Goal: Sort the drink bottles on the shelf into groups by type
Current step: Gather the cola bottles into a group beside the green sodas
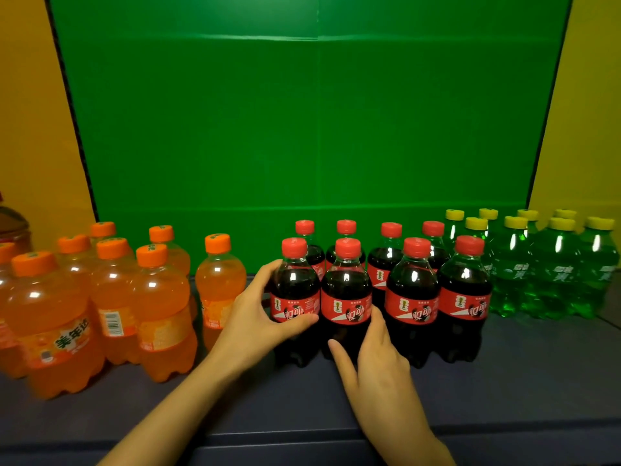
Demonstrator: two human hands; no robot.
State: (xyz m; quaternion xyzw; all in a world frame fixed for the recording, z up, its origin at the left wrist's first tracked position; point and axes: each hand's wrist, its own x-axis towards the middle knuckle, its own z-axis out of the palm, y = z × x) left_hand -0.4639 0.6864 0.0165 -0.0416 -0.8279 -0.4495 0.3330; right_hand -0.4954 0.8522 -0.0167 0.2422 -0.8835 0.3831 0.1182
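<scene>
Three groups of small bottles stand on the dark shelf (504,381). Several orange soda bottles (50,317) with orange caps fill the left, one of them (220,284) standing apart nearer the middle. Several cola bottles with red caps and red labels stand in two rows at the centre. Several green bottles (551,274) with yellow caps stand at the right. My left hand (258,314) wraps around the front-left cola bottle (295,284). My right hand (373,351) touches the lower side of the second front cola bottle (346,290), fingers spread, index finger pointing left.
A green panel (302,129) forms the back wall, with yellow walls (30,112) on either side. A dark reddish container (11,227) shows at the far left edge. The shelf's front edge runs along the bottom of the view.
</scene>
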